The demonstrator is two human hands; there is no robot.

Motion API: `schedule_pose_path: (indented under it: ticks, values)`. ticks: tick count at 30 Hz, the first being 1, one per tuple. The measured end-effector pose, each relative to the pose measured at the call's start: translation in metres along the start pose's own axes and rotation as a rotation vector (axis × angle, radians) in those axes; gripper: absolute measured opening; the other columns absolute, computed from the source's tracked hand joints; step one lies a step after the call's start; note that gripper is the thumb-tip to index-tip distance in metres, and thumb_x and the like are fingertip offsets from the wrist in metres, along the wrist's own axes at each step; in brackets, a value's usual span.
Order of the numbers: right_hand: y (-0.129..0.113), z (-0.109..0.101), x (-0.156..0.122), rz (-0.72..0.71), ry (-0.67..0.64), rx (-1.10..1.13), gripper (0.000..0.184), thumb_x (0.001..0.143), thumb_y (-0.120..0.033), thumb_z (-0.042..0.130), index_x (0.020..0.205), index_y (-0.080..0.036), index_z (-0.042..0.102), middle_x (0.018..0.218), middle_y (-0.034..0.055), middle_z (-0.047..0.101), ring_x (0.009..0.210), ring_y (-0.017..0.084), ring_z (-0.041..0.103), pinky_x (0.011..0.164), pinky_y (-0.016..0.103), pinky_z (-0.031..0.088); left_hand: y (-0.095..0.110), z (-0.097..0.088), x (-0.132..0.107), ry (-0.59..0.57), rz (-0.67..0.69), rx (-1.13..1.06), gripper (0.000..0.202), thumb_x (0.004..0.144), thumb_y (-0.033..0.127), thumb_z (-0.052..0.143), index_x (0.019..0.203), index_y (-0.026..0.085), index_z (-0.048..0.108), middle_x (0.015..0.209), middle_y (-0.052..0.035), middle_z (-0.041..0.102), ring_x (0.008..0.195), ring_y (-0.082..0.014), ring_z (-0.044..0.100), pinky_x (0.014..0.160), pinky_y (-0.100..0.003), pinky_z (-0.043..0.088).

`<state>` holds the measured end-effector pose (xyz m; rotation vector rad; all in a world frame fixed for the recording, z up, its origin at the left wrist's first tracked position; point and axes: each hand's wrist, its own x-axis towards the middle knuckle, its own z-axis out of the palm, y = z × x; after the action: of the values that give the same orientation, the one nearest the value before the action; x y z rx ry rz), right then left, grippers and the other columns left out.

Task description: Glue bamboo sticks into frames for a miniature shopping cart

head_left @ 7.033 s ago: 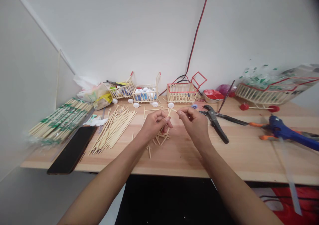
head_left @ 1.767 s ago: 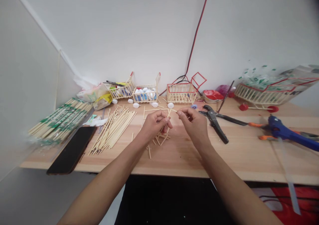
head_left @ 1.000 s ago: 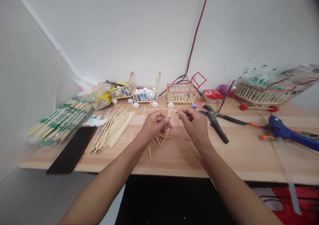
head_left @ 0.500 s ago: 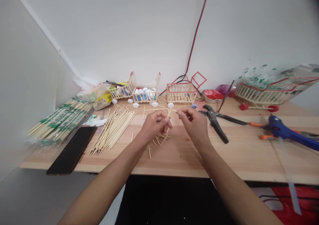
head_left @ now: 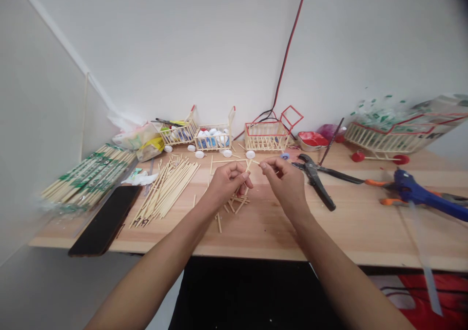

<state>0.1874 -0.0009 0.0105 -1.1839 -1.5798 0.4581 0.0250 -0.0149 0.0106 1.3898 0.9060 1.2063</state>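
My left hand (head_left: 232, 179) is closed in a pinch on a short wooden stick (head_left: 249, 164), which points up past the fingertips. My right hand (head_left: 281, 176) pinches another thin stick whose pale end reaches left toward the first one; whether the two touch is hard to tell. Under and beside my left hand lie several cut stick pieces (head_left: 239, 206). Behind the hands, two longer stick pieces (head_left: 228, 161) form a corner on the table. To the left is a loose pile of long wooden sticks (head_left: 171, 188).
Small stick-built carts (head_left: 266, 137) stand along the wall. At left lie wrapped stick bundles (head_left: 91, 176) and a black phone (head_left: 106, 220). On the right are black-handled cutters (head_left: 316, 181), a blue glue gun (head_left: 420, 188), a red paint tub (head_left: 312, 140) and a larger cart (head_left: 387, 137).
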Motion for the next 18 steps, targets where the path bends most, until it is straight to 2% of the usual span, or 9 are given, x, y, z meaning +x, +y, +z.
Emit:
schedule_pose_path:
  ticks: [18]
  values:
    - [0.0003, 0.0000, -0.0001, 0.010, -0.013, 0.022, 0.019, 0.085, -0.034, 0.057, 0.078, -0.019, 0.067, 0.071, 0.0017, 0.067, 0.060, 0.014, 0.053, 0.058, 0.027, 0.039, 0.0014, -0.0001, -0.0009, 0.003, -0.012, 0.017, 0.028, 0.079, 0.039, 0.068, 0.076, 0.016, 0.052, 0.067, -0.0028, 0.067, 0.043, -0.0069, 0.049, 0.041, -0.020, 0.041]
